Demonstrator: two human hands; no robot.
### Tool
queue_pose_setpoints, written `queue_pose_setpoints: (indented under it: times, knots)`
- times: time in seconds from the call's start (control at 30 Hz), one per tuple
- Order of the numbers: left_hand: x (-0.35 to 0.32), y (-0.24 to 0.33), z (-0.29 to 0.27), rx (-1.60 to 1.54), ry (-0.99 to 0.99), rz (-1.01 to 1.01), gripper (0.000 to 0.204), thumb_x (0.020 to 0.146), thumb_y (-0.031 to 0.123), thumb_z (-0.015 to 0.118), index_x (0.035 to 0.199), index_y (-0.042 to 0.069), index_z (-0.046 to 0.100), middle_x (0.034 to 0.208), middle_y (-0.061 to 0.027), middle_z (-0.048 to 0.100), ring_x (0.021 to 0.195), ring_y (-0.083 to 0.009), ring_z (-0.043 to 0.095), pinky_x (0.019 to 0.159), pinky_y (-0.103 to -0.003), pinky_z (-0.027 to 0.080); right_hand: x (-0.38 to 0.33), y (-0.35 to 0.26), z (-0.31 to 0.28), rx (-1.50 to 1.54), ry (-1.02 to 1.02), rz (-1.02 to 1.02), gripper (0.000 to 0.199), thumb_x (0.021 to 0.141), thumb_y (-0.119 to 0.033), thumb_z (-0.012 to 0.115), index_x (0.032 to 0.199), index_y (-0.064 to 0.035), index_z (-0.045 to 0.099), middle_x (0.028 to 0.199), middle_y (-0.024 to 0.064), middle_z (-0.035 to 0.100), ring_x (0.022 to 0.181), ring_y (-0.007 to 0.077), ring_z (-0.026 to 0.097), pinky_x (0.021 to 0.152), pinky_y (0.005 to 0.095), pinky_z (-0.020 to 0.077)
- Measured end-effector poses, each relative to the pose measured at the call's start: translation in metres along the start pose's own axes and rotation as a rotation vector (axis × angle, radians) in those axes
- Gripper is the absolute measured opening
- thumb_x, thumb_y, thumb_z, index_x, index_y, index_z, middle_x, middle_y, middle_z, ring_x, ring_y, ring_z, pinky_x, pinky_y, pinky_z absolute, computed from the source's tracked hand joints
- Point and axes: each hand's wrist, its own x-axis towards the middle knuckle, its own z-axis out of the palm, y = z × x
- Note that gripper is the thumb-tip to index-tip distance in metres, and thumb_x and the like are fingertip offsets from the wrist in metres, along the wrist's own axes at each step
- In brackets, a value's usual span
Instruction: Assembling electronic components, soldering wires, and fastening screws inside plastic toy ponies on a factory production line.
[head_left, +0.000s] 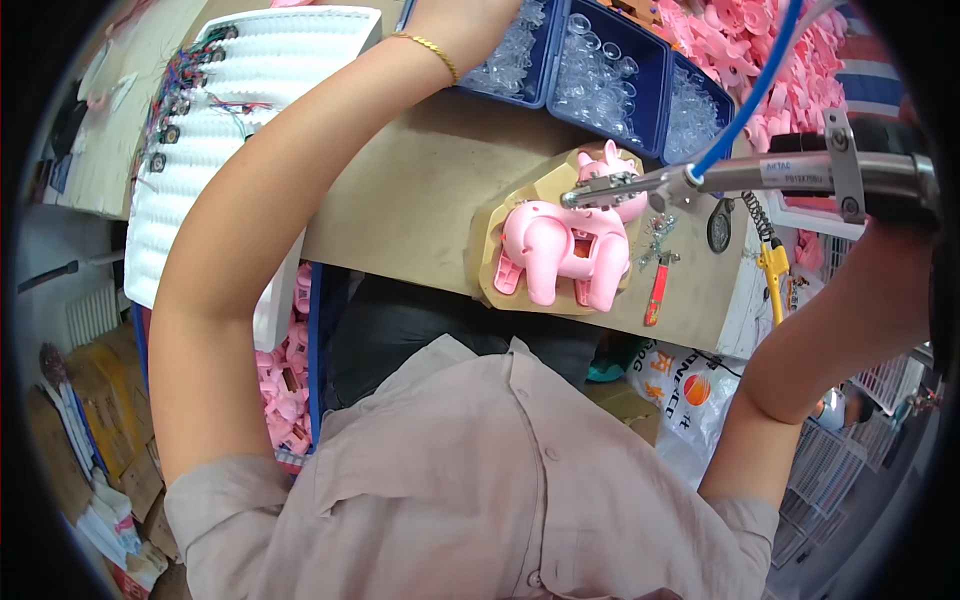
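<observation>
One pink toy animal (575, 250) lies in one tan fixture (485, 250) on the table (400, 185), its legs toward the person. The tip of one metal cylinder tool (770, 175), with one blue hose (752, 95), crosses over it. Just beside lies one red-handled tool (657, 292). Beyond are three blue trays (655, 100) of clear plastic pieces (600, 85), too many to count. The left hand (465, 22) is by the leftmost tray, fingers cut off by the upper edge; the right hand is hidden. I cannot tell either grip. One white ridged sheet (320, 60) lies far left.
</observation>
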Motion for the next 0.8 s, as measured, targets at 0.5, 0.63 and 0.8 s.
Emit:
queue_pose_setpoints:
  times: [0.5, 0.63, 0.8]
  knots:
    - [-0.185, 0.141, -0.083, -0.498, -0.096, 0.005, 0.01, 0.072, 0.008, 0.062, 0.079, 0.004, 0.056, 0.121, -0.0117, 0.058, 0.1, -0.0237, 0.059, 0.08, -0.032, 0.05, -0.04, 0.125, 0.347, 0.074, -0.119, 0.021, 0.021, 0.088, -0.021, 0.051, 0.091, -0.0001, 0.051, 0.083, 0.0066, 0.05, 0.074, 0.0173, 0.047, 0.071, 0.0316, 0.0403]
    - [-0.196, 0.153, -0.069, -0.467, -0.059, -0.017, 0.011, 0.069, 0.006, 0.061, 0.077, 0.003, 0.054, 0.124, -0.0134, 0.057, 0.091, -0.0217, 0.059, 0.073, -0.03, 0.051, -0.051, 0.143, 0.415, 0.056, -0.135, 0.029, 0.021, 0.088, -0.021, 0.052, 0.092, -0.0005, 0.052, 0.083, 0.0064, 0.051, 0.074, 0.0169, 0.048, 0.07, 0.0314, 0.0409]
    - [-0.18, 0.161, -0.076, -0.424, -0.142, -0.016, 0.013, 0.066, 0.005, 0.06, 0.07, 0.003, 0.048, 0.126, -0.0176, 0.054, 0.078, -0.0189, 0.057, 0.067, -0.029, 0.05, -0.024, 0.14, 0.36, 0.117, -0.138, 0.023, 0.021, 0.087, -0.021, 0.054, 0.093, -0.0009, 0.054, 0.084, 0.0061, 0.052, 0.074, 0.0165, 0.049, 0.07, 0.0313, 0.0417]
